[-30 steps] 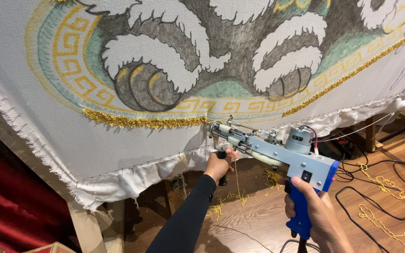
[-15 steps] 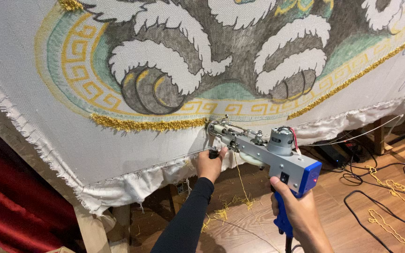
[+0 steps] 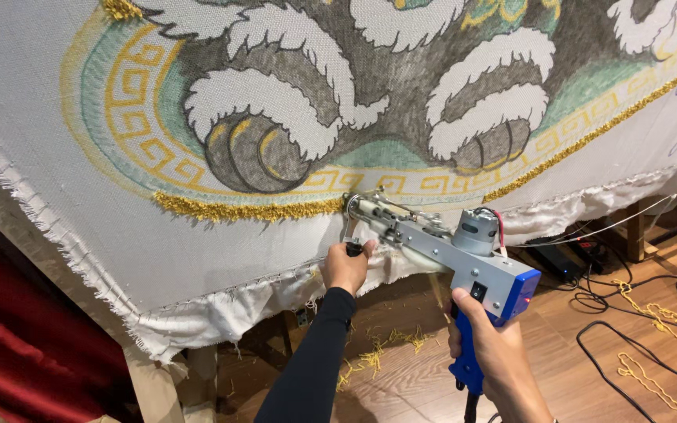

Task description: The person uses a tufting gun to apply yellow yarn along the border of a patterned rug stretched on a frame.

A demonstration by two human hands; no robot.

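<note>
A tufting gun [image 3: 440, 247], grey metal with a blue rear and blue grip, presses its tip against a stretched white cloth [image 3: 64, 211]. My right hand [image 3: 495, 356] grips the blue handle. My left hand [image 3: 346, 268] is closed on the black front handle under the gun's nose. The tip sits at the end of a row of yellow tufted yarn [image 3: 244, 209] that follows the lower border of a drawn grey, white, green and yellow pattern [image 3: 331, 102].
The cloth hangs on a wooden frame [image 3: 170, 384] with a frayed lower edge. Black cables [image 3: 636, 313] and loose yellow yarn [image 3: 652, 368] lie on the wooden floor at right. Yarn scraps [image 3: 378, 352] lie under the frame. Red fabric [image 3: 17, 345] is at left.
The gun and both hands have shifted left along the yellow border, and the view has moved with them.
</note>
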